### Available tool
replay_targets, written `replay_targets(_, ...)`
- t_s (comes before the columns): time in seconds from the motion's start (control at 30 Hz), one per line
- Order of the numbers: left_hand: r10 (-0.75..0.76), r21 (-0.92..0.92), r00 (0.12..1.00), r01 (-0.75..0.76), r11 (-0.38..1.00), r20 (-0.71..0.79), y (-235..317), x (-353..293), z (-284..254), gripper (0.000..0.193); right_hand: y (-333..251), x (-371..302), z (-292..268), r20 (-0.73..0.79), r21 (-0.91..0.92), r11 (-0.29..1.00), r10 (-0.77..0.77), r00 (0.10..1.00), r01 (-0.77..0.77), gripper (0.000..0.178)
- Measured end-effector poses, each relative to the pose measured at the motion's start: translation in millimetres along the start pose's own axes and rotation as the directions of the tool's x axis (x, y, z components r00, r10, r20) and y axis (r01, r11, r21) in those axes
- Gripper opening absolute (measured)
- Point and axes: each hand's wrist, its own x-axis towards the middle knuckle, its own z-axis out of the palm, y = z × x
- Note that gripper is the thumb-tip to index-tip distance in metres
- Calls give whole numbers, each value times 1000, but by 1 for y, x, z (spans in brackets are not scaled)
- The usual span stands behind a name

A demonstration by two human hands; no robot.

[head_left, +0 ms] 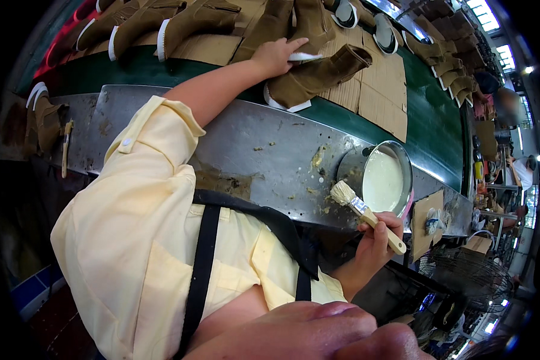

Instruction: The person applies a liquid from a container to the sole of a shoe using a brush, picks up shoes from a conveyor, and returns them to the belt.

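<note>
Over the bench [252, 135], right hand [376, 241] pinching brush [358, 206], left hand [272, 57] at boot [311, 78], fingers parted

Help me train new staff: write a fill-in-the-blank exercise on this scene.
The right hand grips a pale-bristled brush whose handle is made of ____.
The left hand is at brown suede-look boots whose sole edges are ____.
Flat tan cardboard lies on a smooth surface coloured dark ____.
The hand nearer the round metal pot is the ____.

Missing words: wood; white; green; right.
</note>
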Motion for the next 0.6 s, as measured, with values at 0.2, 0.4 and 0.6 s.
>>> replay_targets(0.2,1,-474,932,-185,861,-363,-42,69,-16,33,1,1,-12,0,24,999,-24,1000,24,17)
replay_targets(0.4,-157,-766,978,-5,643,-138,-41,79,-120,19,6,5,-12,-31,51,999,-15,999,17,20)
replay_targets(0.6,-71,-695,987,-50,717,-144,-46,42,-222,19,4,1,-13,-3,71,997,-22,1000,22,17)
